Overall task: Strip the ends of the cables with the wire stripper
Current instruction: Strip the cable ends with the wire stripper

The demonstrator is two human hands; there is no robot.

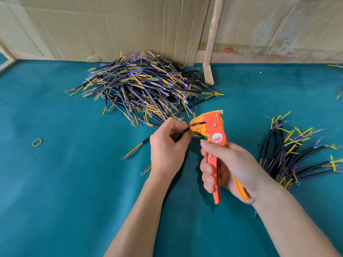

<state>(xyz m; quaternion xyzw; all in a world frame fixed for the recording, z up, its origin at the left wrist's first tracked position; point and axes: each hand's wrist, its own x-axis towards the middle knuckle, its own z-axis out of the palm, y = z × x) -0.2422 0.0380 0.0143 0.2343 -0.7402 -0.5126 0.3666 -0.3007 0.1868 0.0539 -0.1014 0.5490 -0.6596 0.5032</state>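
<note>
So the whole setup sits on a green table (55, 182) with cardboard sheets (111, 25) propped along the back, probably just to keep stuff from sliding off the far edge. The big pile of cables (144, 88) is heaped against that cardboard, dead ahead and within easy reach of the left side, so my guess is that's the supply heap. A smaller pile (291, 154) lies off to the right, well apart from the big one. Looks like a separate batch, maybe the finished ones, though I honestly can't tell from here since both piles show coloured ends.

The right hand (228, 169) has its fingers wrapped around both handles of the orange wire stripper (213, 130), held upright with the head pointing left toward the other hand. Can't tell how hard it's squeezing. That angle makes sense: the mouth faces the cable so it feeds straight in.

The left hand (167, 143) pinches 1 black cable (182, 133) between thumb and fingertips, right near the end, and the tip sits at the stripper's mouth, touching it or just inside. Gripping that close to the end should stop it flexing while it goes in.

2 loose cables (133, 151) with ring terminals lie on the table just left of that hand, and 1 yellow rubber band (37, 142) sits further left, likely off a bundle.
</note>
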